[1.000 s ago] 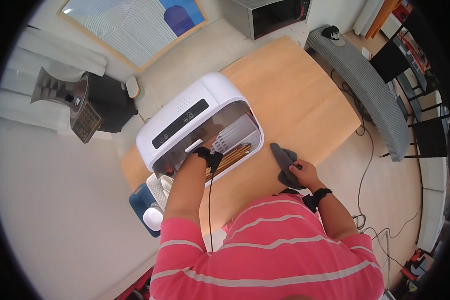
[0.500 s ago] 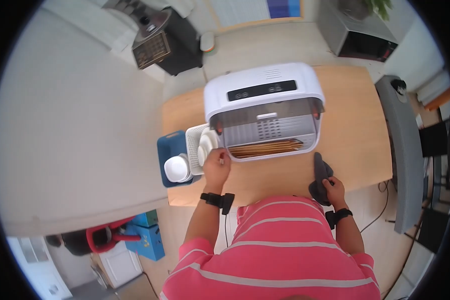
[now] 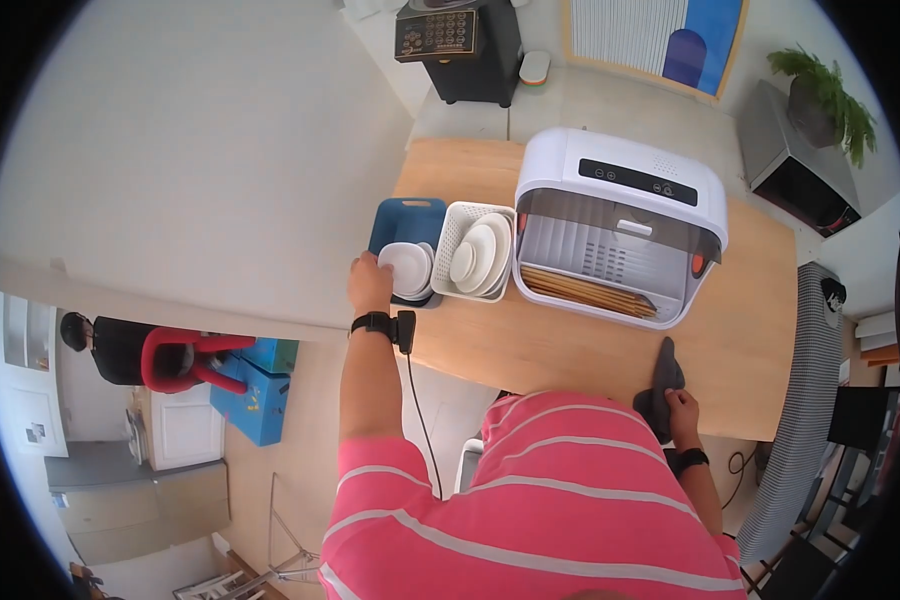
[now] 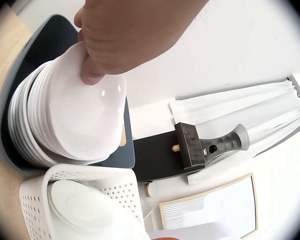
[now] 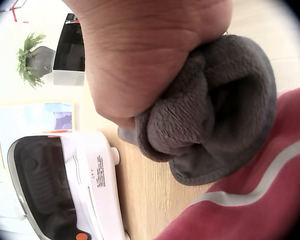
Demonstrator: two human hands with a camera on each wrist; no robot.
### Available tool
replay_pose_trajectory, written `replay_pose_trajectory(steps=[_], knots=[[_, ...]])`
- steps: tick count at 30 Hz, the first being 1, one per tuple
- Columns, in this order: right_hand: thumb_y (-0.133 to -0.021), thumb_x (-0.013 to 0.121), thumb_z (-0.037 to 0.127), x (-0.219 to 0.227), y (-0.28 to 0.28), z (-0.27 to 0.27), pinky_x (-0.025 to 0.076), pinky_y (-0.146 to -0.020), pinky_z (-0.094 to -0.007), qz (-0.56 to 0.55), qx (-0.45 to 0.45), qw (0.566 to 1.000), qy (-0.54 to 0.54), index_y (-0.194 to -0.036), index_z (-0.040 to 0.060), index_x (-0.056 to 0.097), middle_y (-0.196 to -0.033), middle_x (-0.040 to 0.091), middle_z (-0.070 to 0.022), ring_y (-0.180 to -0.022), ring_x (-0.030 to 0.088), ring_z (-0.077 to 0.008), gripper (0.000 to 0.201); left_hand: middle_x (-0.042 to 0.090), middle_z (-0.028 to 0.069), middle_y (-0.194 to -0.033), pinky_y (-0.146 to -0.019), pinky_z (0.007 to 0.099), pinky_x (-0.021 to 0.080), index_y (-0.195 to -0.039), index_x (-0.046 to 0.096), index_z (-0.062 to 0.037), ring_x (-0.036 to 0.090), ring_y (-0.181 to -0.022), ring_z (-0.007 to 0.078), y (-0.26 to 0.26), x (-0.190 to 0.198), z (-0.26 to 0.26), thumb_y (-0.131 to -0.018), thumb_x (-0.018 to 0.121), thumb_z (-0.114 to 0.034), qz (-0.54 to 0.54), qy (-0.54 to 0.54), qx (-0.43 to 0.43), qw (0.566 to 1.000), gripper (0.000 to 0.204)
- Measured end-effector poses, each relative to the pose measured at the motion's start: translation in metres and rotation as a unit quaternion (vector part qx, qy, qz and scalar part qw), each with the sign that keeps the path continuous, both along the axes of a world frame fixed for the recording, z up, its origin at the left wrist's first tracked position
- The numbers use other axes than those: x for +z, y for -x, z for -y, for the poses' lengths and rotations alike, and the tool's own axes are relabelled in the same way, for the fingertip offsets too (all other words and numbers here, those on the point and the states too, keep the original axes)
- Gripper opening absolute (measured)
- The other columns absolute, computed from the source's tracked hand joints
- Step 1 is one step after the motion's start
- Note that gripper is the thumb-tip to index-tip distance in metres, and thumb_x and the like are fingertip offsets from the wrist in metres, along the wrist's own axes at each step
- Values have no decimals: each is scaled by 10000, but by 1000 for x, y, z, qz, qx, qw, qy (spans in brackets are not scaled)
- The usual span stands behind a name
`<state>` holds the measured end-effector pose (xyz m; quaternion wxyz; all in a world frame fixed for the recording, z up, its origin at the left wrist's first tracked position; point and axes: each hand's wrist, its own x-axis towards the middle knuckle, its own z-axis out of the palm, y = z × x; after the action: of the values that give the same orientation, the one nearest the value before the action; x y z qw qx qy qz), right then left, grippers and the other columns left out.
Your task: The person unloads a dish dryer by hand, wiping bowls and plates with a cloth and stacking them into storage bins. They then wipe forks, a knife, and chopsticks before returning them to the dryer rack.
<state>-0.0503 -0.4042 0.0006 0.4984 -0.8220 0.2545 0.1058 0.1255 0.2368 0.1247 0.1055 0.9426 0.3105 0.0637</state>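
Observation:
My left hand (image 3: 370, 284) is at the left edge of a stack of white dishes in a blue bin (image 3: 394, 216). In the left wrist view its thumb lies on the face of the top white dish (image 4: 77, 110), with the other fingers behind the rim, pinching it. Beside the bin, a white perforated basket (image 3: 455, 228) holds white plates (image 3: 486, 248). My right hand (image 3: 683, 412) grips a bunched grey cloth (image 5: 235, 105) near the table's front edge, close to the striped shirt.
A white countertop cabinet (image 3: 620, 150) with a raised, tinted door stands right of the basket, with wooden chopsticks (image 3: 580, 290) along its front. Behind the wooden table (image 3: 470, 350) are a black machine (image 3: 470, 75) and a microwave (image 3: 800, 165). A cable (image 3: 425, 420) trails from the left wrist.
My left hand has come out of the cabinet and moved left past the white basket to the dishes in the blue bin. The view has turned left. My right hand still holds the cloth.

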Motion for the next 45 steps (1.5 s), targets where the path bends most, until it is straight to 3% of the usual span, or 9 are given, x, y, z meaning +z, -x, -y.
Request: replay_pose_trajectory(steps=[8,13,18,24,26,28,30,37,45], knots=[[-921,726,286,12,-6,2,467,-683,-311,-31,64,997,-7,-888,-5,704,-753,667,-37,-727,578,-124,293,730,193,-978,-799,514,564,-1018,617,-52,707,-909,409,12,51,27,-901,651,-204,35,-5,56,998,195],[-799,795,403,108,-40,-43,551,-909,-446,-31,228,957,177,-1361,50,590,-1133,721,-212,-1055,699,-378,695,733,191,-935,-757,475,568,-1089,624,-11,718,-838,365,41,33,75,-884,613,-187,158,181,-15,971,270],[-797,784,329,190,-88,-101,555,-899,-436,117,326,921,179,-1307,55,645,-1113,723,-191,-1034,696,-387,596,703,166,-1153,-619,356,604,-1390,558,13,714,-1000,251,60,22,176,-918,541,-173,-20,657,-89,748,507],[-773,798,213,249,-111,-161,551,-853,-424,274,367,879,133,-1094,76,753,-1154,710,-142,-997,683,-345,352,642,145,-1314,-813,503,633,-1434,505,-27,689,-1113,306,59,40,242,-941,548,-178,-122,774,-190,591,518],[-764,805,195,250,-116,-168,550,-838,-419,326,386,851,145,-1062,95,764,-1172,699,-130,-1002,677,-326,317,624,134,-1361,-890,537,611,-1449,489,-49,667,-1180,321,61,31,246,-954,581,-204,-142,892,-210,374,527],[-759,805,186,254,-123,-172,556,-823,-404,462,416,750,226,-1041,141,775,-1174,676,-113,-1035,671,-307,287,612,135,-1385,-933,541,595,-1448,488,-63,645,-1228,324,59,13,248,-969,613,-244,-141,901,-240,333,527],[-762,802,189,248,-126,-167,558,-818,-400,450,423,762,195,-1036,145,770,-1166,671,-112,-1034,671,-308,279,615,121,-1377,-948,532,589,-1436,500,-67,646,-1221,310,59,13,249,-970,676,-296,-171,910,-250,283,548],[-825,769,221,241,-129,-164,556,-818,-432,222,336,908,111,-1022,89,719,-1108,691,-148,-971,689,-365,242,473,87,-1507,-1017,447,555,-1543,366,-114,565,-1301,236,62,53,267,-874,829,-392,-103,886,-277,357,860],[-874,697,331,266,-137,-159,553,-771,-445,70,365,917,142,-997,59,741,-937,724,-190,-845,698,-389,301,422,89,-1546,-1115,416,480,-1587,313,-158,470,-1392,218,50,48,278,-744,945,-235,-28,825,-323,463,1056]])
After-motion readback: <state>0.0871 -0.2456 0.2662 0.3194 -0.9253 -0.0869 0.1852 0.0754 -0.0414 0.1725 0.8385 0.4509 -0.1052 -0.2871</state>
